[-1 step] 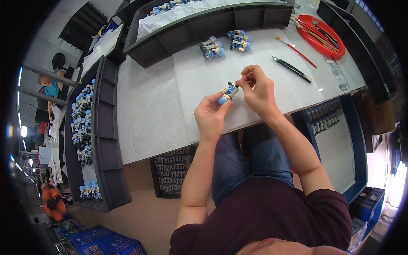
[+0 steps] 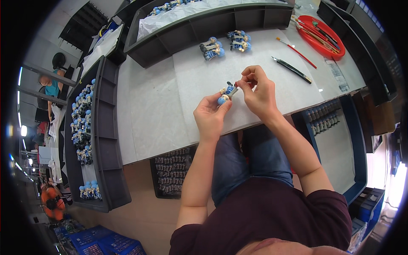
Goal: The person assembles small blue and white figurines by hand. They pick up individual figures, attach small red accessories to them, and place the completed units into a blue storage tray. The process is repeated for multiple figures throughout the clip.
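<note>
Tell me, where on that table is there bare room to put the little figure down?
Bare table lies left of the hands, beside the dark tray of figures. Another patch lies between the finished figures and the black knife. The red dish corner is crowded with brushes.

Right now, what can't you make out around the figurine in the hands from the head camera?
- Head view: the small tool in the right hand is mostly covered by its fingers; its type is unclear.
- The figurine in the left hand is too small for detail, and its lower part is hidden by the fingers.
- The tools on the red tray are bent by the fisheye rim and too small to identify.
- The black tray under the table is partly cut off by the table edge.
</note>
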The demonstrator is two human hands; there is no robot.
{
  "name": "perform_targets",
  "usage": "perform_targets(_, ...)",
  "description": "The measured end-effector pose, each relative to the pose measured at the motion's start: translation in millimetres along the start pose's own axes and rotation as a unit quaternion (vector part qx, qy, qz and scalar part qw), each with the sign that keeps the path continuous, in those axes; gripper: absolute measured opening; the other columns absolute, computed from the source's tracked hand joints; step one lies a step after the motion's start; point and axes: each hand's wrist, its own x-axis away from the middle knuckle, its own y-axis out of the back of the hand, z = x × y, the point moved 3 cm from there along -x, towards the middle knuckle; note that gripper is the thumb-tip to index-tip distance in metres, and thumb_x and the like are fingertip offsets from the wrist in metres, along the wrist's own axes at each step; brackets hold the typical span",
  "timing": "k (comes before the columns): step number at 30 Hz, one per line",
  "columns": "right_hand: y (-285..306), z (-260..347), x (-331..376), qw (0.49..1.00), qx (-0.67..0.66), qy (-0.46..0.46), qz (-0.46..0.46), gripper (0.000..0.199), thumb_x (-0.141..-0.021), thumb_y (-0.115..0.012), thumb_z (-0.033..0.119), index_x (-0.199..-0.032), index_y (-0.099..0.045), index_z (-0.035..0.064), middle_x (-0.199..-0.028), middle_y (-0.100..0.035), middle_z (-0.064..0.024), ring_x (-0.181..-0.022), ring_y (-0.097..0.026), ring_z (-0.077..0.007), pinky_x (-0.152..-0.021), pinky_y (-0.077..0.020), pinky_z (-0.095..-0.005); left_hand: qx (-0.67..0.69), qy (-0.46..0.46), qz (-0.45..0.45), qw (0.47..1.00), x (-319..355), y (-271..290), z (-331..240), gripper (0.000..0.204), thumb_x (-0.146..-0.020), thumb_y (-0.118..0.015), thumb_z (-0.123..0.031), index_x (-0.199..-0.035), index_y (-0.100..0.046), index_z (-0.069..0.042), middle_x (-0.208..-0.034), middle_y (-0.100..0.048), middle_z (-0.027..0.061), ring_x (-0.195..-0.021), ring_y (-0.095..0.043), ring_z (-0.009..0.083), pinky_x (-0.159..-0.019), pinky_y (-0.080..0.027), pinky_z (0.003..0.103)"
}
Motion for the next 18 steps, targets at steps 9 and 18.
perform_targets(9,-1.6,1.8,3.2,0.999,-0.004,0.036,-0.003,0.019,-0.073,-0.063,-0.006,-0.086,-0.050,0.0000,-0.071,-0.058,-0.0141,-0.069,-0.062,-0.0257,-0.061,-0.0494,-0.0316,0.043,0.007,-0.003,0.999,-2.4,3.6,-0.4,0.025,-0.077,-0.062,0.011,-0.100,-0.054,0.010,-0.096,-0.062,0.0178,-0.086,-0.064,0.0226,-0.080,-0.054,0.030)
perform_targets(18,23.3,-17.2,-20.4,0.987,0.106,0.102,-0.061,0.019,-0.072,-0.065,-0.003,-0.084,-0.051,0.0021,-0.071,-0.059,-0.0123,-0.067,-0.061,-0.0252,-0.060,-0.0480,-0.0325,0.092,0.034,0.005,0.995,-2.3,6.0,-1.1,0.019,-0.080,-0.060,0.007,-0.097,-0.054,0.009,-0.094,-0.062,0.0188,-0.084,-0.064,0.0252,-0.081,-0.054,0.034)
